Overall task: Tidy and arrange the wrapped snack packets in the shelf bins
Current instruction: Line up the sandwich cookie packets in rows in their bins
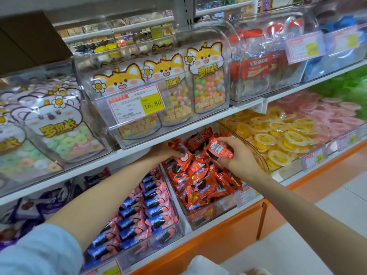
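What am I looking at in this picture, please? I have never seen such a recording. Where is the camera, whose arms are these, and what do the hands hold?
There is no machine here. A person wears one camera on the head, so the picture looks forward and down along their two bare arms at shop shelves. The right hand pinches a red foil snack packet above a clear plastic bin heaped with the same packets. The left hand, stretched under the upper shelf, holds a second red packet on the heap, thumb on its front. Left of this bin lie pink-and-blue wrapped packets; right of it, round yellow jelly cups. Above stand cat-faced candy bags behind a price tag.
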The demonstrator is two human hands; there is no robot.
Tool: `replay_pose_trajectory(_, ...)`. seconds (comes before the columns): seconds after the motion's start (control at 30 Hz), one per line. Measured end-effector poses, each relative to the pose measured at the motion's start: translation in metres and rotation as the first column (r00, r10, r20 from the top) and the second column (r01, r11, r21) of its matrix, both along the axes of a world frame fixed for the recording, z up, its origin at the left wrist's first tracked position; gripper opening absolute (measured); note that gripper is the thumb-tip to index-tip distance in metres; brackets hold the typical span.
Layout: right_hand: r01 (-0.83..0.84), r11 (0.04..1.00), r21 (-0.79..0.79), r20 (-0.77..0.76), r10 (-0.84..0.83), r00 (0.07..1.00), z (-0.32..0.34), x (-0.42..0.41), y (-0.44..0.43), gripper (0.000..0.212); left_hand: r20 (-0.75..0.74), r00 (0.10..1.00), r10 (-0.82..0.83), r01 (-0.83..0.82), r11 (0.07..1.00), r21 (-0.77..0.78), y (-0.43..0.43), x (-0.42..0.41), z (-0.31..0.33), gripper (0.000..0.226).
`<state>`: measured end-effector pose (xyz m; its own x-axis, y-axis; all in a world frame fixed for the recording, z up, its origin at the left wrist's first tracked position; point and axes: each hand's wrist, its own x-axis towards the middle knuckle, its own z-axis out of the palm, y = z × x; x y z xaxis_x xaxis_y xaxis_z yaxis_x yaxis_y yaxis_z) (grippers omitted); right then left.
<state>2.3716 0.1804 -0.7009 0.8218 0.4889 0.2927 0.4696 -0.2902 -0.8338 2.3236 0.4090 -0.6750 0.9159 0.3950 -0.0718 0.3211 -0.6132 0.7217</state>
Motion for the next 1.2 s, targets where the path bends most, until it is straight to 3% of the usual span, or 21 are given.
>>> replay_pose_trajectory(0.07, 0.014, 1.0, -0.014, 0.01, -0.014, 1.0, 0.0, 0.0, -0.002, 0.05, -0.039, 0.999, -0.019, 0.027, 0.978, 0.208, 0.001, 0.004, -0.004, 0.035)
replay_pose_trajectory(0.23, 0.01, 1.0, 0.008, 0.018, -0.01, 1.0, 0.002, -0.001, -0.006, 0.046, -0.236, 0.97, -0.063, 0.178, 0.844, 0.507, -0.011, 0.009, -0.011, 0.043)
replay_pose_trajectory(0.4, -0.004, 1.0, 0.02, -0.007, 0.004, 1.0, 0.002, -0.002, -0.008, 0.04, -0.439, 0.894, -0.086, 0.384, 0.65, 0.656, -0.018, 0.013, -0.011, 0.047)
replay_pose_trajectory(0.5, -0.006, 0.999, 0.047, -0.033, 0.007, 0.999, 0.001, -0.003, -0.008, 0.037, -0.542, 0.834, -0.101, 0.497, 0.564, 0.659, -0.02, 0.015, -0.01, 0.044)
replay_pose_trajectory(0.67, -0.006, 0.997, 0.072, -0.055, 0.01, 0.998, 0.002, -0.004, -0.012, 0.037, -0.558, 0.822, -0.113, 0.462, 0.704, 0.539, -0.013, 0.018, -0.002, 0.04)
replay_pose_trajectory(0.77, -0.009, 0.997, 0.076, -0.074, 0.015, 0.997, 0.004, -0.004, -0.013, 0.037, -0.587, 0.809, -0.012, 0.472, 0.61, 0.637, -0.011, 0.015, -0.016, 0.039)
replay_pose_trajectory(0.83, -0.011, 0.997, 0.075, -0.075, 0.016, 0.997, 0.004, -0.004, -0.014, 0.036, -0.526, 0.85, 0.018, 0.444, 0.512, 0.735, -0.013, 0.015, -0.025, 0.039)
replay_pose_trajectory(0.9, -0.01, 0.998, 0.068, -0.079, 0.016, 0.997, 0.003, -0.004, -0.013, 0.037, -0.425, 0.905, -0.003, 0.372, 0.487, 0.79, -0.012, 0.015, -0.027, 0.049)
replay_pose_trajectory(1.03, -0.008, 0.997, 0.073, -0.099, 0.015, 0.995, 0.001, -0.003, -0.013, 0.037, -0.425, 0.897, -0.117, 0.399, 0.628, 0.669, -0.004, 0.011, -0.026, 0.06)
replay_pose_trajectory(1.2, -0.014, 0.998, 0.063, -0.094, 0.02, 0.995, 0.001, -0.003, -0.008, 0.036, -0.44, 0.874, -0.208, 0.453, 0.678, 0.579, -0.003, 0.014, -0.025, 0.061)
